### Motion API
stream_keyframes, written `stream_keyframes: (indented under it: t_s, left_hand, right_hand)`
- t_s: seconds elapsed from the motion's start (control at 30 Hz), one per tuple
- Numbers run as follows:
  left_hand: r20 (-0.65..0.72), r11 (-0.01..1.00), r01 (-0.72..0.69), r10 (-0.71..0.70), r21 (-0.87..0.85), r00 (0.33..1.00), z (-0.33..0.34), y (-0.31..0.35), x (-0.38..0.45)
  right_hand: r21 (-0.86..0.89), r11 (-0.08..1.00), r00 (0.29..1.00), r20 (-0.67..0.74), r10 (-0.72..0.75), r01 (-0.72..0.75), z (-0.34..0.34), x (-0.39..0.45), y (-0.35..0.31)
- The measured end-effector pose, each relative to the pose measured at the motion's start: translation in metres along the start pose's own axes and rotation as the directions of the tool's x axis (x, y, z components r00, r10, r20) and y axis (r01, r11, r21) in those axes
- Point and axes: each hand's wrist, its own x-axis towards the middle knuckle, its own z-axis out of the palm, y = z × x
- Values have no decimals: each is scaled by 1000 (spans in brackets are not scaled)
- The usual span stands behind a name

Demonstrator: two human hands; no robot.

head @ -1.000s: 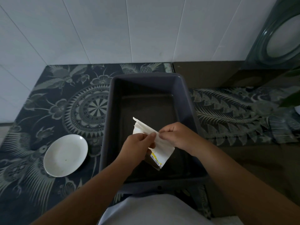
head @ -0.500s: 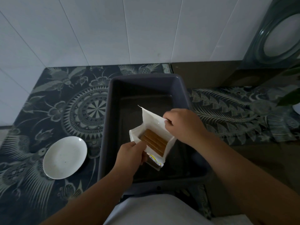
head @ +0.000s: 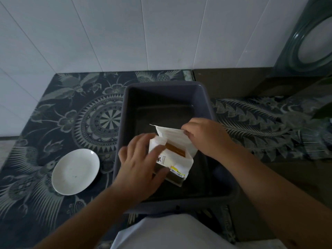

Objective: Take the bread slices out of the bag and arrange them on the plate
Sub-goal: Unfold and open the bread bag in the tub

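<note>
A white paper bread bag stands inside a dark grey bin, its mouth held open. Brown crusts of bread slices show in the opening. My right hand pinches the bag's far flap and holds it up. My left hand is at the bag's near left side, fingers spread and blurred, resting against the bag's wall just below the mouth. A white round plate lies bare on the patterned cloth, left of the bin.
The bin sits on a dark patterned cloth against a white tiled wall. A dark rounded appliance stands at the back right. A green leaf pokes in at the right edge.
The bag went from pinched shut to opened wide. My right hand pulled the far flap up and back. My left hand let go of the near edge and shifted onto the bag's side.
</note>
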Motion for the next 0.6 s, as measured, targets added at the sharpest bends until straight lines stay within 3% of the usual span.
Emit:
stream_keyframes:
  t_s: [0.07, 0.13, 0.37, 0.6]
  left_hand:
    - [177, 957, -224, 192, 183, 965, -6, -11, 12]
    - [247, 938, -269, 214, 220, 945, -10, -17, 22]
    - [190, 926, -334, 301, 176, 935, -9, -27, 29]
    - [93, 960, -249, 239, 125, 967, -4, -26, 38]
  right_hand:
    - [-21, 999, 999, 20, -46, 47, 0, -1, -1]
    - [-31, 995, 995, 49, -91, 92, -1, -3, -3]
    - [-7, 998, 997, 24, -70, 70, -2, -12, -3]
    - [45, 997, 997, 26, -67, 65, -3, -13, -5]
